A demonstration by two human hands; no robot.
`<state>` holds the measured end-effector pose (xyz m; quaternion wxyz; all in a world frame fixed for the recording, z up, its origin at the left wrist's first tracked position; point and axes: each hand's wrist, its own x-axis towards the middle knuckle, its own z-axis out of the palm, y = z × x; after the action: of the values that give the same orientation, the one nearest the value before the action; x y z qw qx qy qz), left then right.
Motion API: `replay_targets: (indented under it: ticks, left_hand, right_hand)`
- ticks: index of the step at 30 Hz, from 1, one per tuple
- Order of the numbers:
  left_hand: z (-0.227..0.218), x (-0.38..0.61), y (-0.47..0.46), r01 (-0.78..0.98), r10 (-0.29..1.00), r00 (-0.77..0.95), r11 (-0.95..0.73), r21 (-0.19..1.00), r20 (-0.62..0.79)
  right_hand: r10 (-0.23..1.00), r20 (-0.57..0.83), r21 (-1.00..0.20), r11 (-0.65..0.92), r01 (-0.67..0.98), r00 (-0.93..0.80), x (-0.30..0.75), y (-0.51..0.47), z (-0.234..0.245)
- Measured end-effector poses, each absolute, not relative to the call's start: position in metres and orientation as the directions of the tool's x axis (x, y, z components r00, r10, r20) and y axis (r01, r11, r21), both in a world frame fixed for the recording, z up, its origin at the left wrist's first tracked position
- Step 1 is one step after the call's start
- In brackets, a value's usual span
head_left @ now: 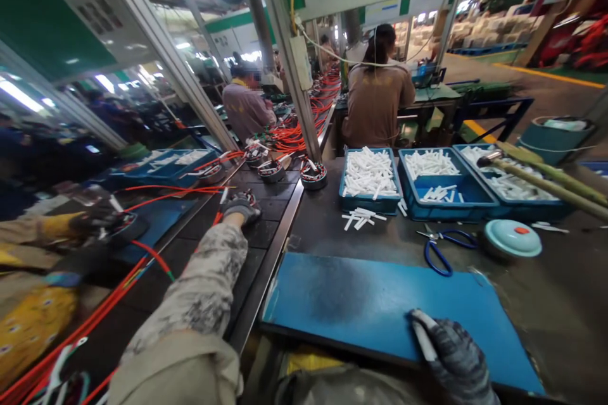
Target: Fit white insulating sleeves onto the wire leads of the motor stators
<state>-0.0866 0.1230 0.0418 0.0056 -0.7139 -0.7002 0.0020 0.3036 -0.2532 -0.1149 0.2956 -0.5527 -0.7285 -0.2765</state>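
Note:
My left hand (241,207), in a grey glove, stretches forward over the dark conveyor (256,231). Its fingers are closed around a ring-shaped motor stator (254,201), mostly covered by the glove; red wires run beside it. More stators (314,174) with white tubes and red leads lie just ahead. Low over the blue mat (342,291), my right hand (453,351) in a dark striped glove is curled on a white tube (424,338), slightly blurred.
Blue bins (371,202) of white tubes stand beyond the mat, with loose tubes (363,218) before them. Blue-handled scissors (439,256) and a turquoise lidded bowl (513,238) lie right. A co-worker's gloved hand (102,218) handles a stator at left. A metal post (289,50) rises ahead.

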Motion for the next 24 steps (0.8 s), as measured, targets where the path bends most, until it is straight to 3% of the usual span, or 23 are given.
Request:
replay_targets:
  ticks: [6,9,10,14,16,19,22,24]
  left_hand:
    - [0.009,-0.089,0.079,0.997,0.995,-0.057,0.053,-0.049,-0.084]
    - [0.006,-0.088,0.05,1.0,0.996,-0.016,0.014,-0.025,-0.088]
    - [0.005,-0.089,0.041,0.999,0.996,0.011,-0.008,0.031,-0.092]
    - [-0.003,-0.087,0.01,0.854,0.965,0.256,-0.201,0.481,-0.051]
    - [-0.013,-0.077,-0.01,0.768,0.882,0.469,-0.425,0.48,0.031]
    - [-0.029,-0.05,-0.044,0.585,0.623,0.78,-0.759,0.285,0.06]
    - [-0.035,-0.023,-0.07,0.335,0.349,0.937,-0.908,0.25,0.015]
    - [-0.03,-0.011,-0.077,0.234,0.251,0.968,-0.933,0.274,0.026]
  right_hand:
    - [0.694,0.718,-0.124,0.201,0.972,-0.052,0.297,-0.256,-0.126]
    - [0.696,0.718,-0.139,0.16,0.977,-0.012,0.291,-0.256,-0.13]
    - [0.698,0.716,-0.135,0.148,0.98,-0.007,0.29,-0.256,-0.13]
    - [0.705,0.709,-0.144,0.125,0.982,0.014,0.287,-0.255,-0.127]
    - [0.7,0.714,-0.158,0.132,0.979,0.02,0.286,-0.255,-0.125]
    - [0.704,0.709,-0.199,0.155,0.968,0.033,0.288,-0.254,-0.122]
    - [0.77,0.629,-0.33,0.134,0.935,0.111,0.293,-0.253,-0.116]
    - [0.836,0.515,-0.478,0.096,0.873,0.19,0.299,-0.251,-0.109]
